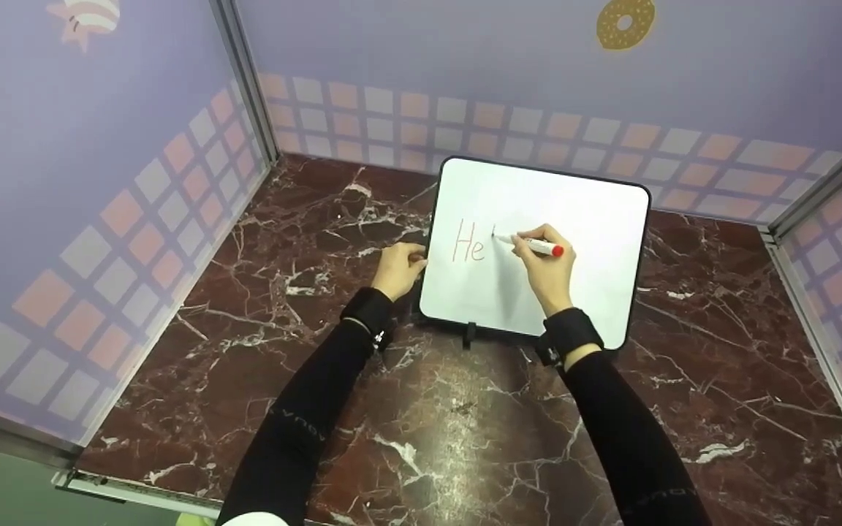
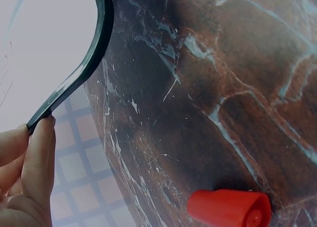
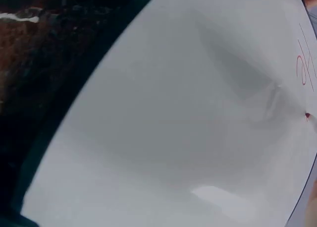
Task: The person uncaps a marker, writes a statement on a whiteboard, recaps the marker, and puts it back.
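**Right hand held the marker to the board while left hand steadied its rim**

From my distant seat, I saw the right hand (image 1: 549, 267) bent over the middle of the whiteboard (image 1: 604, 234), wrist below and fingers pointing up and left. Its thumb and fingers pinched a white marker (image 1: 540, 245) with a bright red end, the tip at a short stroke beside the thin red letters "He" (image 1: 463, 241). The left hand (image 1: 397, 269) came in from the side, thumb and fingers closed narrowly on the board's left rim (my left wrist view made that pinch plain).

The board stood on the tabletop (image 1: 231, 380) towards the back wall (image 1: 421, 44), slightly askew: a smooth, glossy white rectangle with rounded corners, a slim black frame and a small black foot (image 1: 469, 334) at its lower edge. The tabletop was polished, dark red and marble-patterned, shot with jagged pale veins. A tapered red cap (image 2: 230, 207) lay on its side there. The wall was lilac, printed with pink and pale squares. Snug black sleeves (image 1: 297, 416) covered both forearms.
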`<state>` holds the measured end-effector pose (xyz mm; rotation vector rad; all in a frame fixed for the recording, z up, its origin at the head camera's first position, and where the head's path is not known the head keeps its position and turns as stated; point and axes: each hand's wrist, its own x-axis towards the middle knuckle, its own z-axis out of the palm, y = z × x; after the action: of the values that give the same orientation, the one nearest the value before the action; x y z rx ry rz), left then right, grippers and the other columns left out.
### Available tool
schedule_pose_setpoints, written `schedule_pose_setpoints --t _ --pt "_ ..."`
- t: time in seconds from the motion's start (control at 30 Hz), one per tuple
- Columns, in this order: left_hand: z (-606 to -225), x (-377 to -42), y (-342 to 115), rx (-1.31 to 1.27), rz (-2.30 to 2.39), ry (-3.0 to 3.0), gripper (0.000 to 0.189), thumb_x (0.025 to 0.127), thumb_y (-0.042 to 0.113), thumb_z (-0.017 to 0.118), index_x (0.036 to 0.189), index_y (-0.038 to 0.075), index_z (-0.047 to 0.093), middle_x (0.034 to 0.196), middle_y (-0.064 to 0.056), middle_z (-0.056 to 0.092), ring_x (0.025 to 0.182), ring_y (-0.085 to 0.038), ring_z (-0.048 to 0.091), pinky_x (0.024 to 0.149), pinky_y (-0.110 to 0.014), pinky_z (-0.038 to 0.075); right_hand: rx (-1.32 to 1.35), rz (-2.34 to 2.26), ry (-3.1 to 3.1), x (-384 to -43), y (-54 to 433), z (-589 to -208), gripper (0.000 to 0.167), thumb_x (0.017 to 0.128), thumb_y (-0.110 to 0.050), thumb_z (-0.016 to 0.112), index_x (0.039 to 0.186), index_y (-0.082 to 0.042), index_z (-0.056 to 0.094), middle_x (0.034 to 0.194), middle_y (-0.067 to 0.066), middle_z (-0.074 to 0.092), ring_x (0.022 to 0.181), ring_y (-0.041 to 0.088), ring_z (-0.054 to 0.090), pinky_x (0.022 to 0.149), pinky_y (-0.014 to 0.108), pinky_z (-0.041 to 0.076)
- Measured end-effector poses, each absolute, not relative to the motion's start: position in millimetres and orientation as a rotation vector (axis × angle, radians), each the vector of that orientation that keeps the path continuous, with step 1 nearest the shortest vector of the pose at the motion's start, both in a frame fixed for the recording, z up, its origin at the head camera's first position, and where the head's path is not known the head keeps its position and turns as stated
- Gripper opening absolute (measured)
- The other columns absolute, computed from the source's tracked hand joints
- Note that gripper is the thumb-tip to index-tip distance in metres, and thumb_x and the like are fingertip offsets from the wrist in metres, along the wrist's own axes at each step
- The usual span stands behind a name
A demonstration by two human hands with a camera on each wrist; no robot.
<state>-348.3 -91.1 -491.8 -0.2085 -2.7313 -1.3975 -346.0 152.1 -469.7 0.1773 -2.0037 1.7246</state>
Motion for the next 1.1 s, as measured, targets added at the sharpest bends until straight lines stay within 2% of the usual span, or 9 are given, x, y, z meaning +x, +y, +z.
schedule_pose_setpoints --t 0.2,0.4,0.53,0.67,0.87,1.1 --pt "-489 -351 -92 -0.224 -1.365 -2.715 0.029 0.093 0.001 0.064 0.121 -0.009 0.065 0.104 -0.025 0.073 0.084 -0.036 0.073 0.072 -0.032 0.062 0.218 1.708 -2.076 -334 154 -473 0.013 0.085 0.002 0.073 0.083 0.013 0.065 0.079 0.022 0.070 0.061 0.002 0.063 0.059 0.014 0.051" --pt "-489 -352 -94 -0.229 -1.361 -2.717 0.030 0.094 0.001 0.063 0.122 -0.010 0.064 0.105 -0.025 0.072 0.083 -0.034 0.074 0.074 -0.034 0.062 0.274 1.688 -2.102 -312 151 -457 0.010 0.083 0.009 0.069 0.079 0.015 0.063 0.075 0.022 0.069 0.058 0.003 0.062 0.056 0.014 0.049" --pt "-490 -351 -95 -0.227 -1.366 -2.714 0.030 0.094 0.000 0.063 0.122 -0.010 0.065 0.104 -0.025 0.073 0.082 -0.035 0.074 0.073 -0.034 0.062 0.233 1.687 -2.061 -311 152 -452 0.011 0.083 0.008 0.069 0.079 0.015 0.062 0.071 0.012 0.068 0.058 0.002 0.061 0.054 0.014 0.046" --pt "-491 -351 -94 -0.215 -1.409 -2.719 0.030 0.094 0.000 0.062 0.122 -0.010 0.064 0.106 -0.026 0.072 0.086 -0.035 0.073 0.074 -0.033 0.062 0.183 1.723 -1.986 -317 156 -448 0.012 0.085 0.007 0.069 0.083 0.017 0.062 0.072 0.007 0.068 0.061 0.005 0.063 0.058 0.015 0.049" --pt "-492 -350 -92 -0.212 -1.434 -2.720 0.030 0.094 -0.001 0.062 0.122 -0.011 0.063 0.107 -0.027 0.071 0.088 -0.038 0.073 0.075 -0.035 0.062 0.157 1.772 -1.951 -326 158 -443 0.017 0.085 0.006 0.070 0.090 0.019 0.062 0.086 0.017 0.069 0.069 0.009 0.068 0.069 0.017 0.058" --pt "-493 -350 -92 -0.214 -1.449 -2.703 0.030 0.093 -0.002 0.063 0.121 -0.011 0.064 0.104 -0.027 0.071 0.088 -0.040 0.072 0.073 -0.033 0.062 0.142 1.721 -1.994 -329 157 -440 0.017 0.085 0.004 0.071 0.092 0.018 0.064 0.087 0.025 0.068 0.069 0.006 0.067 0.067 0.015 0.056"
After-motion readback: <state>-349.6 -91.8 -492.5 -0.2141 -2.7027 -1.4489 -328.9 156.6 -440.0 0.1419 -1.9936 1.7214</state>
